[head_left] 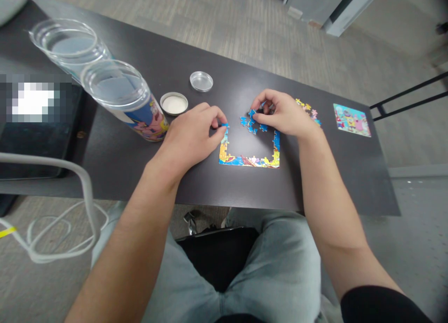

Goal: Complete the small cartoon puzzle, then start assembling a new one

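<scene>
A partly joined jigsaw puzzle (250, 161) lies on the dark table, its pieces forming a left side, a bottom edge and a right side. At the top of the left side, my left hand (196, 134) pinches a small blue puzzle piece (224, 125). My right hand (280, 113) holds another blue puzzle piece (252, 113) between thumb and finger, just above several loose blue pieces (244, 121). More loose pieces, yellow and pink (314, 113), lie beyond my right wrist and are partly hidden by it.
A colourful picture card (352, 120) lies at the right. Two clear-topped canisters (119, 89) stand at the left, near a round metal lid (174, 103) and a clear lid (201, 81). A black device (38, 145) and a pale cable (87, 187) are further left.
</scene>
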`<state>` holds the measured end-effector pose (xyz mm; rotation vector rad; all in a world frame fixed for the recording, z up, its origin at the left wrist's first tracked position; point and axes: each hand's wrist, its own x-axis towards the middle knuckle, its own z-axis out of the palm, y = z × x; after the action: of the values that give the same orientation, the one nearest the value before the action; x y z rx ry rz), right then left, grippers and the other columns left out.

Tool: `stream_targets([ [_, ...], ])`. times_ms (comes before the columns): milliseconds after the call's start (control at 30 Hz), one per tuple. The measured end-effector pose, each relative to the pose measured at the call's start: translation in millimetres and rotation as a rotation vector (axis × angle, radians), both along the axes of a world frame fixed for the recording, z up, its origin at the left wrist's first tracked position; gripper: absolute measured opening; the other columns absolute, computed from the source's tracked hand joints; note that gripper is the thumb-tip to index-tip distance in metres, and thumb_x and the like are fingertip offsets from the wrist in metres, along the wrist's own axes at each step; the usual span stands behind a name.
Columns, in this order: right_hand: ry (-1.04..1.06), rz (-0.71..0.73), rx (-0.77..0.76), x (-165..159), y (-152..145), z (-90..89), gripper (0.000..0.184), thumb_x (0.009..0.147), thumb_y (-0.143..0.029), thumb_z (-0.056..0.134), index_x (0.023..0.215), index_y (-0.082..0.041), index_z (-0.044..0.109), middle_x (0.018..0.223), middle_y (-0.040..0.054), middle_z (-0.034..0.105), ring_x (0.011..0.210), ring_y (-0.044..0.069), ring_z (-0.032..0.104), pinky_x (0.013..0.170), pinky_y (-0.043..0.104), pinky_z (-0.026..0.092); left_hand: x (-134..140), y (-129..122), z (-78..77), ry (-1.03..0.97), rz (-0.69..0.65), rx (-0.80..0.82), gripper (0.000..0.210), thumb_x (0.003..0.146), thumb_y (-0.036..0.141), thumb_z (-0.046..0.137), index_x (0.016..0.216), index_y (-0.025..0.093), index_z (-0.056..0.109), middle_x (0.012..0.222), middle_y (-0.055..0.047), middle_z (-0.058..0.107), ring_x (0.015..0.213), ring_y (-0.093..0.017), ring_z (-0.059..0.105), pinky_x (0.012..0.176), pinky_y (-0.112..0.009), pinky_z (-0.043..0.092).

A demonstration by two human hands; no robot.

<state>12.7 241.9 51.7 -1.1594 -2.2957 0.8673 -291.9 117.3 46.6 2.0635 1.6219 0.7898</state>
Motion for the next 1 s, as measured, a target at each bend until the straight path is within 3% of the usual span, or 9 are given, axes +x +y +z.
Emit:
stream_targets([
  [233,0.093,0.042,-0.089,-16.4,-7.4,6.2,0.042,0.100,-0.065,0.103,0.112,-0.031,0.080,0.095,0.0036,0.076,0.090,0.028,0.068,0.078,0.047,0.060,-0.4,0.1,1.3,-0.005,-0.008,-0.010,0.011,0.111,0.038,0.080,0.117,0.033,0.087,0.115,-0.006,0.086,0.105,-0.031,0.077,0.092,-0.044,0.061],
  [433,0.140,0.181,-0.210,-30.0,-21.2,13.7,0.039,0.102,-0.061,0.103,0.107,-0.029,0.082,0.088,0.0004,0.077,0.078,0.021,0.057,0.078,0.046,0.053,-0.6,-0.3,1.2,0.019,-0.006,-0.004,0.012,0.110,0.036,0.079,0.119,0.033,0.086,0.116,-0.006,0.086,0.104,-0.031,0.077,0.091,-0.045,0.060],
  [567,0.162,0.020,-0.109,-15.4,-11.1,16.7,0.049,0.095,-0.072,0.106,0.107,-0.030,0.082,0.095,0.0039,0.082,0.086,0.026,0.067,0.079,0.046,0.056,-1.3,-0.1,1.2,0.010,-0.006,-0.002,0.011,0.109,0.038,0.080,0.118,0.033,0.086,0.114,-0.005,0.085,0.105,-0.031,0.077,0.089,-0.045,0.059],
  [700,0.234,-0.171,-0.009,4.0,10.0,8.4,0.052,0.094,-0.076,0.107,0.104,-0.032,0.080,0.104,0.0080,0.085,0.096,0.032,0.075,0.082,0.049,0.063,-1.2,0.3,2.7,-0.012,-0.013,-0.020,0.010,0.110,0.040,0.080,0.117,0.036,0.085,0.112,-0.005,0.084,0.106,-0.031,0.077,0.088,-0.045,0.059],
  [867,0.092,-0.110,0.014,10.1,16.9,-4.0,0.041,0.096,-0.062,0.107,0.107,-0.031,0.083,0.098,0.0056,0.081,0.087,0.028,0.069,0.082,0.049,0.061,-0.7,0.7,2.6,-0.012,-0.003,-0.022,0.010,0.108,0.036,0.079,0.116,0.035,0.086,0.112,-0.004,0.084,0.104,-0.030,0.078,0.090,-0.046,0.059],
  [1000,0.004,-0.068,0.068,11.3,5.9,9.0,0.036,0.095,-0.056,0.109,0.107,-0.030,0.087,0.097,0.0049,0.079,0.086,0.027,0.064,0.079,0.047,0.054,-1.2,0.6,1.5,-0.011,-0.006,-0.007,0.010,0.108,0.037,0.080,0.116,0.035,0.086,0.111,-0.004,0.084,0.104,-0.031,0.077,0.089,-0.045,0.060],
])
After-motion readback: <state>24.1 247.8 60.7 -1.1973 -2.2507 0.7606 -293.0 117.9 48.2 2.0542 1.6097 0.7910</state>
